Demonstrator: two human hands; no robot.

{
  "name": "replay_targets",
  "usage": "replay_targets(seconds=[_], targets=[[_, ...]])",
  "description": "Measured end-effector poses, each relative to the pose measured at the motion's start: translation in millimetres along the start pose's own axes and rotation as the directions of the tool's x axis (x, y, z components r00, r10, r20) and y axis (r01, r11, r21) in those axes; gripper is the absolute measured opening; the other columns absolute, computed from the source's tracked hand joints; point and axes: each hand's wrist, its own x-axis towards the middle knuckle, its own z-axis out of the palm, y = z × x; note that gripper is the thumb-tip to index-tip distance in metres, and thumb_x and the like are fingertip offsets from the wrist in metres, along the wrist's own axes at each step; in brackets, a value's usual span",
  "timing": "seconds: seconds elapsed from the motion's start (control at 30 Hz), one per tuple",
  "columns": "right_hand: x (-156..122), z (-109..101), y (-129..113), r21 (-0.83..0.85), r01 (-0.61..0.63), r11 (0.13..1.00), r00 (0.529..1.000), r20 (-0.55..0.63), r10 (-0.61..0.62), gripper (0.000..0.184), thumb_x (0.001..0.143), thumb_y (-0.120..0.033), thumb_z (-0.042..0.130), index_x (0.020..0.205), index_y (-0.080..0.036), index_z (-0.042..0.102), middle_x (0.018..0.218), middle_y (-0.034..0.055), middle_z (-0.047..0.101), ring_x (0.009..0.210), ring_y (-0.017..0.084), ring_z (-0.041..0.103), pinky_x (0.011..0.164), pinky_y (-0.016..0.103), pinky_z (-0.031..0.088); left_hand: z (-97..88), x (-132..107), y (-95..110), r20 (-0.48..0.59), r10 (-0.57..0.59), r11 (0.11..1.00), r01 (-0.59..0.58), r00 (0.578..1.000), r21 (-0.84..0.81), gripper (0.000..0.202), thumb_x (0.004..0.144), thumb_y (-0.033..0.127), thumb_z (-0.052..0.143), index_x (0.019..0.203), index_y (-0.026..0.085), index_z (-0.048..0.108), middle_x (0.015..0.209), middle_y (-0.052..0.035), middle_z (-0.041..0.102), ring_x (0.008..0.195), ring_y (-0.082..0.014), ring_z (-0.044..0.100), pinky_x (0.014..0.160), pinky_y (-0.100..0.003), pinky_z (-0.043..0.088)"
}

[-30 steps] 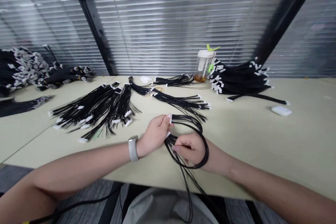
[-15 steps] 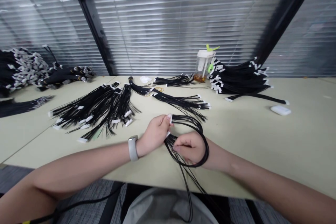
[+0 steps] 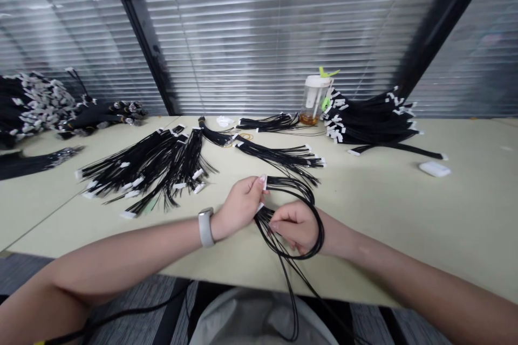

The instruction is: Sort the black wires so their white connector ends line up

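Note:
My left hand (image 3: 243, 202) is closed on a wire harness (image 3: 318, 210) of thin black wires, pinching its white connectors (image 3: 264, 182) at the fingertips. The wires run right from there, curve round in a loop and come back to a second white connector (image 3: 259, 207) below the first. Inside that loop is my right hand (image 3: 295, 226), fingers curled and pinched on some of the black wires just right of the lower connector. Several loose wire ends (image 3: 289, 285) hang down over the table's front edge. A grey band sits on my left wrist.
Black harnesses with white connectors (image 3: 149, 167) lie spread at left, others (image 3: 279, 153) behind my hands. A large stack (image 3: 372, 118) stands back right beside a cup (image 3: 313, 99); a small white case (image 3: 434, 168) lies right. More cable bundles (image 3: 36, 108) fill the far left.
Both hands keep nearly the same place and hold. The right fingers and the wire loop have shifted very slightly.

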Motion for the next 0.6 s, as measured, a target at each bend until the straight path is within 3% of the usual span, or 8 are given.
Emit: replay_targets(seconds=[0.4,0.6], targets=[[0.0,-1.3,2.1,0.012,-0.037,0.999,0.998,0.047,0.036,0.019,0.078,-0.028,0.045,0.068,-0.015,0.057,0.043,-0.0062,0.048,0.032,0.005,0.039,0.031,0.014,0.027,0.0,-0.1,-0.7,0.021,0.004,1.000,-0.004,1.000,-0.008,0.047,0.083,0.051,0.035,0.055,0.015,0.046,0.051,0.0024,0.045,0.049,-0.0095,0.040,0.050,-0.022,0.033],[-2.8,-0.3,-3.4,-0.048,0.033,0.998,0.999,0.033,-0.032,0.017,0.077,-0.025,0.046,0.068,-0.015,0.057,0.045,-0.0062,0.047,0.036,0.004,0.041,0.035,0.014,0.031,0.2,-0.1,0.2,0.012,0.002,1.000,-0.002,1.000,0.008,0.047,0.083,0.050,0.035,0.055,0.015,0.046,0.050,0.0026,0.045,0.050,-0.0095,0.040,0.051,-0.022,0.033]])
